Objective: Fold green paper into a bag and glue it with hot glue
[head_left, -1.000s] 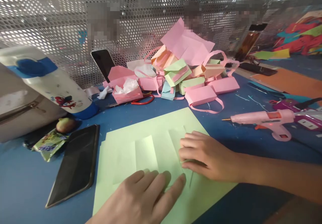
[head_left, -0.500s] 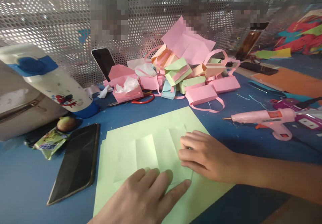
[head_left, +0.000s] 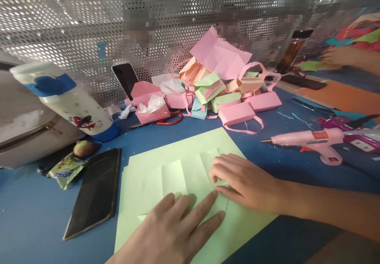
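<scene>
A stack of pale green paper sheets lies on the blue table in front of me, with a smaller folded green piece on top. My left hand lies flat on the near part of the folded piece, fingers stretched out and pointing right. My right hand comes in from the right and rests on the fold's right edge, fingers bent and pressed down on the paper. The two hands almost touch at their fingertips.
A black phone lies left of the paper, near a candy wrapper and a white-and-blue bottle. A pile of pink and green paper boxes sits behind. A pink glue gun lies at right. Another person's hand is far right.
My left hand has slid forward and right over the folded piece until its fingers meet my right hand. Another person's hand has come into view at the far right.
</scene>
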The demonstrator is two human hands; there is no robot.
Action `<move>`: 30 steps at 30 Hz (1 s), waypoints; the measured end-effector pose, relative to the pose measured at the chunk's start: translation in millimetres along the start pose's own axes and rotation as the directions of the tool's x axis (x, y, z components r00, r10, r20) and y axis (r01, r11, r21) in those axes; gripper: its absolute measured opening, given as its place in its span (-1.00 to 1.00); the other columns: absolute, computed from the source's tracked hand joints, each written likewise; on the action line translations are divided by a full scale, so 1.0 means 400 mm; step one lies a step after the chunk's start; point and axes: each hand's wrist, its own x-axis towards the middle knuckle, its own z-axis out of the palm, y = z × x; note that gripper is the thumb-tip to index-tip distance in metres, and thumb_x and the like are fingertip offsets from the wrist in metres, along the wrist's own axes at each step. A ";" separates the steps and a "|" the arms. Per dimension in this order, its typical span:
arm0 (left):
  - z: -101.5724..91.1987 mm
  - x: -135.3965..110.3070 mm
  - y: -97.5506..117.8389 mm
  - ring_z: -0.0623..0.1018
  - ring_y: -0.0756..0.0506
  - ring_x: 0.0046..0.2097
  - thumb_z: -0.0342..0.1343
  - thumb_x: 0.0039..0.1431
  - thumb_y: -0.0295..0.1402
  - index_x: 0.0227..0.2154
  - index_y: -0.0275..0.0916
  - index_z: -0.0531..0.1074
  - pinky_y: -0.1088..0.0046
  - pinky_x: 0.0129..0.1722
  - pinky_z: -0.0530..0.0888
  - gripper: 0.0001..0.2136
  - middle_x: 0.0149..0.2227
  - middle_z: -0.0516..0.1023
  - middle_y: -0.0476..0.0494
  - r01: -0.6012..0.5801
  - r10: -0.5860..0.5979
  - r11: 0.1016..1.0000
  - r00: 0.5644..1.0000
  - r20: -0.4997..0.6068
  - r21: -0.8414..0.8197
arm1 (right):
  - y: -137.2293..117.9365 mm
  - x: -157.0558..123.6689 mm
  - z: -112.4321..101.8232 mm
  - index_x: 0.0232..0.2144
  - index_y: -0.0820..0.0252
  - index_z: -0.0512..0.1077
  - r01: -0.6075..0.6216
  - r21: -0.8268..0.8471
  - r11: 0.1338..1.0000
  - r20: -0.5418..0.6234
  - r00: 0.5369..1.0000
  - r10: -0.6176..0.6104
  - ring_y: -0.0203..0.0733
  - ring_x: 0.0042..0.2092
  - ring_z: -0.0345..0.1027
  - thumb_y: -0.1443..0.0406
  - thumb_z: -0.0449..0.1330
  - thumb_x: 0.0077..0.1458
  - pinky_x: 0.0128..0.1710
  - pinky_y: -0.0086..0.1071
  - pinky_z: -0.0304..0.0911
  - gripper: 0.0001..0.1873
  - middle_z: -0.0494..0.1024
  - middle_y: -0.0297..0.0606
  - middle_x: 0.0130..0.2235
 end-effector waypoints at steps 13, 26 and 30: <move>0.009 -0.005 -0.007 0.49 -0.17 -0.16 -0.17 0.40 -0.33 0.30 -0.14 0.18 0.25 -0.29 0.44 -0.56 0.36 0.19 -0.19 -0.012 0.014 0.998 0.999 0.034 -0.062 | -0.017 -0.107 -0.034 0.00 0.13 0.47 0.153 -0.155 0.976 -0.082 0.983 -0.167 -0.18 -0.33 0.13 0.32 0.03 0.35 -0.32 -0.29 -0.03 -0.72 0.42 -0.28 -0.36; -0.042 0.014 0.003 0.51 -0.14 -0.15 -0.08 0.35 -0.47 0.27 -0.22 0.21 0.30 -0.27 0.44 -0.56 0.33 0.24 -0.25 -0.017 0.020 0.999 0.997 0.079 -0.040 | -0.010 -0.127 -0.052 -0.21 0.23 0.55 -0.046 -0.277 0.960 -0.203 0.979 -0.012 -0.16 -0.35 0.15 0.40 -0.08 0.37 -0.36 -0.28 -0.08 -0.63 0.42 -0.27 -0.45; -0.039 0.032 0.054 0.52 -0.14 -0.14 -0.08 0.37 -0.48 0.10 -0.29 0.38 0.25 -0.15 0.43 -0.69 0.13 0.49 -0.25 0.022 -0.011 0.994 0.995 -0.099 0.106 | -0.018 -0.103 -0.065 -0.31 0.20 0.57 -0.009 -0.343 0.939 -0.215 0.974 -0.070 -0.17 -0.36 0.20 0.37 -0.05 0.36 -0.35 -0.29 -0.04 -0.62 0.45 -0.26 -0.46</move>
